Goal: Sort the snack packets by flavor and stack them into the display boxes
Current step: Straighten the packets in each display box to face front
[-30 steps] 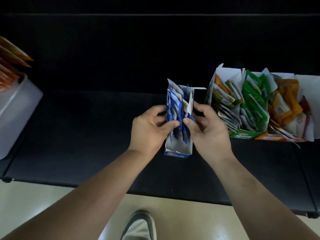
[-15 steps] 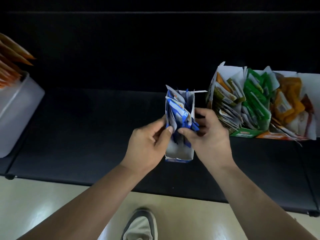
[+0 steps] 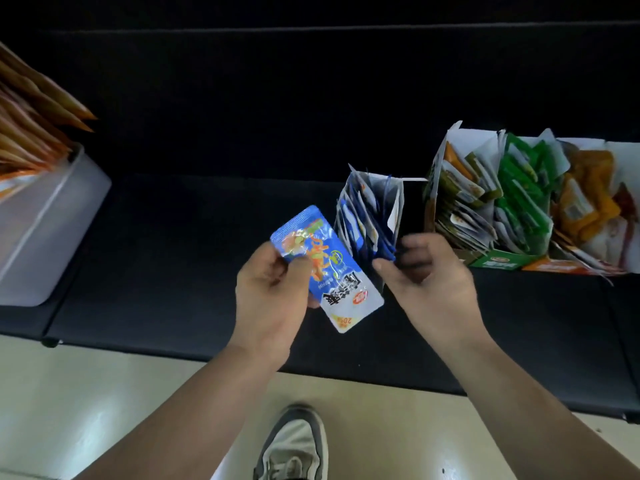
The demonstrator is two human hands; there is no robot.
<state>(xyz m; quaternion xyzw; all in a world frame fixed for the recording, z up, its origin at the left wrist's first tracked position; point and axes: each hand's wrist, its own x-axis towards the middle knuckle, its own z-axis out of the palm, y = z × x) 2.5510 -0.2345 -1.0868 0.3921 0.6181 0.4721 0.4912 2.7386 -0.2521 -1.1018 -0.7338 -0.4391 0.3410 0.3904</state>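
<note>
Since half a second ago: left hand [image 3: 273,289] has lifted one blue snack packet [image 3: 329,271] out of the blue display box [image 3: 396,206], thumb and fingers clamped on the packet's left edge

Packet lies just left of the box, long axis far-left to near-right

Right hand [image 3: 429,275] is curled at the near end of the boxed blue packets [image 3: 360,216]; blur hides any pinch

Left hand is nearer; re-entry probably means going right and far

Only legible txt — upside-down "20" on blue pkt [image 3: 329,268] white end; other chars unreadable.
</note>
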